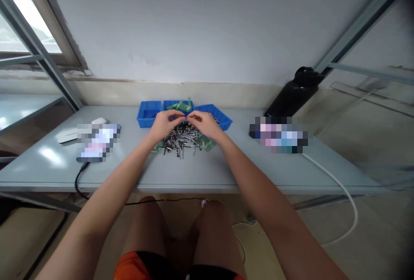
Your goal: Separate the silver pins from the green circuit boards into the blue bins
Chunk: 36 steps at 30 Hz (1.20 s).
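Observation:
A heap of metal screws (181, 140) lies on the grey table, with green plastic pieces at its sides. Above the heap, my left hand (166, 123) and my right hand (204, 123) meet at the fingertips. Both are closed in a pinch around something too small to make out. Behind them stand three blue trays: the left tray (149, 112), the middle one with green plastic packaging (181, 106) on it, and the right tray (223, 123), which holds some metal pieces partly hidden by my right hand.
On the left of the table (190, 176) are a phone (98, 143) with a black cable, a white mouse-like object (67, 135) and a small white case (99, 121). A black bottle (293, 97) and a blurred-out device (280, 138) with a white cable are on the right.

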### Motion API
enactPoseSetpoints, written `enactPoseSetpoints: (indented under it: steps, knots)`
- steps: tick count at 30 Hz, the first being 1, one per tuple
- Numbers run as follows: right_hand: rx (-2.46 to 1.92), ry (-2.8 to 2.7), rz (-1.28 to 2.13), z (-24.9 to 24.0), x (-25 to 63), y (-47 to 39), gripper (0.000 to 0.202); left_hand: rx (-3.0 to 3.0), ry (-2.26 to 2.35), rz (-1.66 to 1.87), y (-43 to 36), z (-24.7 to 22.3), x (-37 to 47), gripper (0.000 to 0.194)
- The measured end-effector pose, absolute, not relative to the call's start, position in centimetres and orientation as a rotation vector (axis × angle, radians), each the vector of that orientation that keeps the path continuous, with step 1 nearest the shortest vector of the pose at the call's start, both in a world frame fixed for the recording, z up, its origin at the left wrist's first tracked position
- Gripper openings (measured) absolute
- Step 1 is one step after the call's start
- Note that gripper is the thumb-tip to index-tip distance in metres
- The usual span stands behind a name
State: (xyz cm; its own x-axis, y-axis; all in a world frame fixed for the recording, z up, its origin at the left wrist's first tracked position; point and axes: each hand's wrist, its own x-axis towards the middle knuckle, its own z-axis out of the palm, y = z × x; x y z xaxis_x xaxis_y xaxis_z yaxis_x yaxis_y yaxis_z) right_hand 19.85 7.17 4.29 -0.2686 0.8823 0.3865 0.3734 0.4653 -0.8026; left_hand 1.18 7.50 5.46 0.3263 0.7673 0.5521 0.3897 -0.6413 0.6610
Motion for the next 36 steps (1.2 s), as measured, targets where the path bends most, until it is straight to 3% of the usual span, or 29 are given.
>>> enactPoseSetpoints:
  steps: [6,17,24,36]
  knots:
    - [-0.981,-1.865,1.021,3.9,19.3,7.1,0.022,2.144,0.922,1.237,7.1,5.7,1.3,0.015]
    - [-1.064,-1.828,0.817,4.7,19.6,6.8,0.023,2.353,1.016,1.175,7.9,4.7,1.2,0.01]
    - [-1.057,-1.822,0.96,4.6,19.1,6.6,0.017,2.444,1.009,1.123,8.1,4.5,1.1,0.011]
    - [-1.112,-1.731,0.86,4.6,19.8,7.2,0.014,2.203,1.039,1.239,7.8,5.4,0.9,0.014]
